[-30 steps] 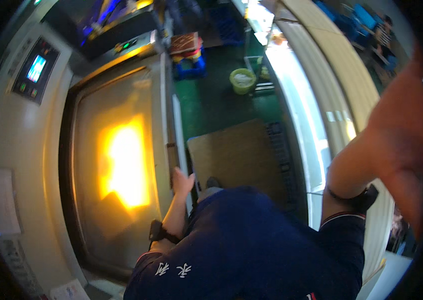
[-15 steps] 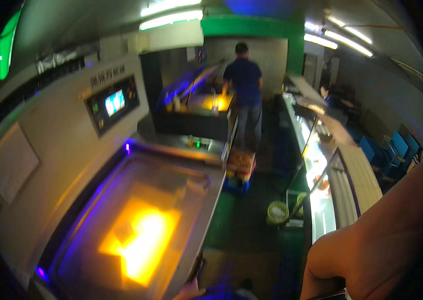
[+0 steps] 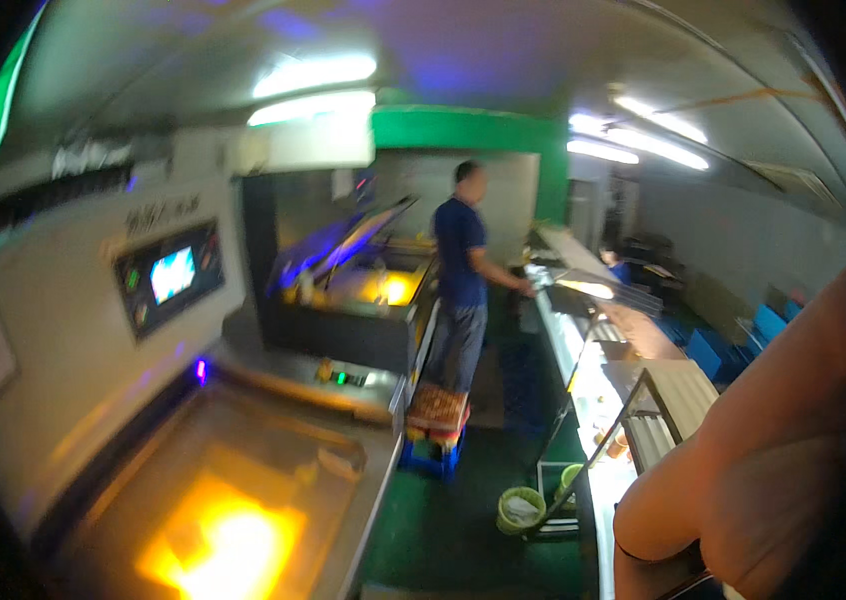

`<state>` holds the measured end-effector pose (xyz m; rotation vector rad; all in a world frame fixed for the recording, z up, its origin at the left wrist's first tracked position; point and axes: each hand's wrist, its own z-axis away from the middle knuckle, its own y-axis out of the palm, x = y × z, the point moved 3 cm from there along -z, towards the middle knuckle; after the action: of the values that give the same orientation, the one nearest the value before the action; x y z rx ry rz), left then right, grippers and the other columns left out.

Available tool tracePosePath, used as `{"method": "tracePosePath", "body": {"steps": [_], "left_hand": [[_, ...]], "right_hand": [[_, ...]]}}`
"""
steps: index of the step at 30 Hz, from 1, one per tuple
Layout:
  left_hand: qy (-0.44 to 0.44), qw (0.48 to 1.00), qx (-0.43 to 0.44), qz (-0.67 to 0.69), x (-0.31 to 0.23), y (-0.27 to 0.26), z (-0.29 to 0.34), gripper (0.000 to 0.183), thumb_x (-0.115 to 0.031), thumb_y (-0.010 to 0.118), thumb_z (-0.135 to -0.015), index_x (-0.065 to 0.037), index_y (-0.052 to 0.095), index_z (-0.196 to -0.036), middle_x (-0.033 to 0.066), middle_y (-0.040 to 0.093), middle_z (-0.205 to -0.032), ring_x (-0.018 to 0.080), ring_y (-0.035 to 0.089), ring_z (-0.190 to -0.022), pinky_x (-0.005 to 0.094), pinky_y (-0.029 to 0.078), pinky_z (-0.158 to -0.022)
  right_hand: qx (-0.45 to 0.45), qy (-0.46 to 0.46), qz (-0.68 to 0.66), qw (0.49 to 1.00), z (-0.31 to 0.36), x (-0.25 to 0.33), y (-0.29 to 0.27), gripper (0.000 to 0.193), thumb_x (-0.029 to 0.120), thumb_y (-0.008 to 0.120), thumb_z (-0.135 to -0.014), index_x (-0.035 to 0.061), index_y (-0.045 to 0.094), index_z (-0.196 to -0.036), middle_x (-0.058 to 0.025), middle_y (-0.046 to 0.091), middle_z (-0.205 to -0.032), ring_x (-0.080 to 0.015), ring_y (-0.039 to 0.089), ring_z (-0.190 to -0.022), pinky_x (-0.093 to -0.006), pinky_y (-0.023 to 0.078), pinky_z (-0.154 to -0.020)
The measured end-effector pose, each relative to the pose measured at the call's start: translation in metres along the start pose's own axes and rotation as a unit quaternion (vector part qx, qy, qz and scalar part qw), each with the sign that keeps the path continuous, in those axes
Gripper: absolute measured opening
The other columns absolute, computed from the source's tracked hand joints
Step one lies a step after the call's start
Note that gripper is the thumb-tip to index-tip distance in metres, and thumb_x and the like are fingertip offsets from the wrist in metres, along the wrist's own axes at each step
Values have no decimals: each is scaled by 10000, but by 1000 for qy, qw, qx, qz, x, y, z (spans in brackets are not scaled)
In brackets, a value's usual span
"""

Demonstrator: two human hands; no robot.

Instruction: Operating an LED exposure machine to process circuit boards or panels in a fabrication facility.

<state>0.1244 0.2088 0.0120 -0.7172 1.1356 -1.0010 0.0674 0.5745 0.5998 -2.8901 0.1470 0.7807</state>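
A bare bent arm of mine, on the right side (image 3: 743, 490), rises very close at the right edge of the picture and runs up past the dark rim. Its hand lies outside the picture, so I cannot see its fingers. My left hand is not in view. Nearest on the left stands a large machine with a framed flat bed (image 3: 333, 530), lit bright yellow from within. Above the bed, a control panel with a lit screen (image 3: 173, 276) sits in the machine's pale front.
Further back, a second machine (image 3: 343, 325) has its lid raised. Beside it a person (image 3: 461, 250) in dark clothes reaches toward a long lit bench (image 3: 598, 520) on the right. A loaded blue cart (image 3: 433, 455) and green baskets (image 3: 520, 510) stand on the green floor.
The view has swung right and tilted up, so things sit lower and further left. The person at the back has turned from the second machine toward the bench. My right arm stays raised.
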Motion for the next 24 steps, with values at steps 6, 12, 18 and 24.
{"method": "tracePosePath", "body": {"steps": [6, 12, 18, 24], "left_hand": [[-84, 989, 112, 47, 2, 5, -34, 806, -515, 651, -757, 37, 426, -1299, 316, 599, -1094, 456, 587, -1024, 514, 463, -894], [-64, 997, -31, 27, 4, 36, 2, 715, -482, 672, -742, 9, 506, -1235, 308, 613, -1057, 434, 603, -994, 514, 474, -854], [-34, 998, -36, 25, 15, 47, -5, 689, -482, 635, -776, 1, 498, -1248, 282, 623, -1059, 431, 605, -986, 510, 483, -844], [27, 994, 78, 77, 4, 25, -19, 693, -512, 574, -814, 14, 486, -1256, 292, 609, -1093, 429, 603, -1009, 508, 482, -856]], "right_hand": [[-2, 31, -10, 999, 27, -36, 24, 644, 571, 562, -857, 257, 380, -1389, -149, 322, -1470, -344, 303, -1344, -505, 298, -1054], [-26, 48, -34, 998, 31, -32, 29, 620, 556, 565, -864, 246, 402, -1376, -145, 338, -1460, -333, 320, -1335, -499, 310, -1045], [-29, 46, -13, 998, 28, -28, 40, 598, 541, 568, -871, 235, 424, -1364, -141, 355, -1451, -322, 338, -1327, -493, 322, -1035], [2, 50, 54, 997, -8, -7, 59, 575, 526, 571, -878, 224, 446, -1351, -138, 372, -1442, -311, 355, -1318, -487, 334, -1026]]}}
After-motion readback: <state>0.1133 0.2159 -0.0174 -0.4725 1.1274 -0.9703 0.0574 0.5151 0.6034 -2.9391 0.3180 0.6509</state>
